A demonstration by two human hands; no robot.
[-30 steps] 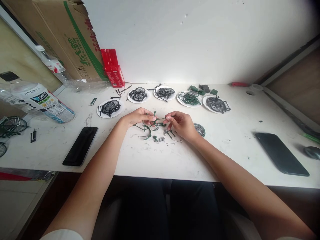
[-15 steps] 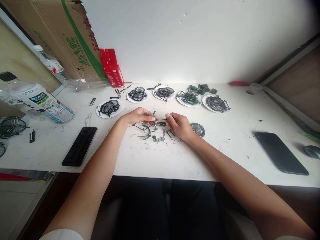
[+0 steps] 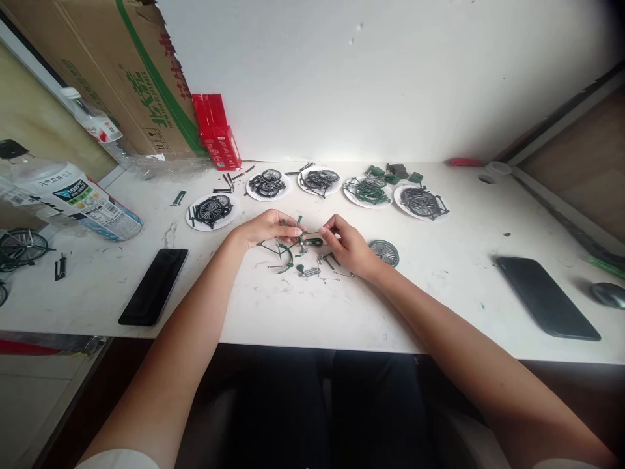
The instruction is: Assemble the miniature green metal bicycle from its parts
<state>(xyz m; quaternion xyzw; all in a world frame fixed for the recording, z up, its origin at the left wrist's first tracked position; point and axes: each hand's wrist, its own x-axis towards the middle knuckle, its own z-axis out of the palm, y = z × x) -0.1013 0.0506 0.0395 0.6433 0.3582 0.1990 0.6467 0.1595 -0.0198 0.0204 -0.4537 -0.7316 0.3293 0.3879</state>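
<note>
Over the middle of the white table, my left hand [image 3: 271, 227] is closed on a small green model bicycle frame [image 3: 301, 243], pinching it between thumb and fingers. My right hand [image 3: 346, 243] pinches the end of a thin dark rod [image 3: 311, 233] that reaches across to the frame; whether the two are joined is too small to tell. Below the hands lie a curved green mudguard-like piece [image 3: 290, 262], a small metal rack-like part [image 3: 311, 272] and several thin wires. A spoked model wheel [image 3: 385, 253] rests partly behind my right hand.
Paper plates bearing model bicycle parts line the back, one white plate [image 3: 191, 223] at the left. Phones lie left [image 3: 153, 286] and right, the dark right one [image 3: 547, 296] near a mouse [image 3: 608, 294]. A large bottle [image 3: 83, 198], red box [image 3: 219, 140] and carton [image 3: 112, 78] stand left.
My right hand has shifted slightly left, bringing its fingertips nearer the frame. My left hand keeps its hold, and the view has moved a little.
</note>
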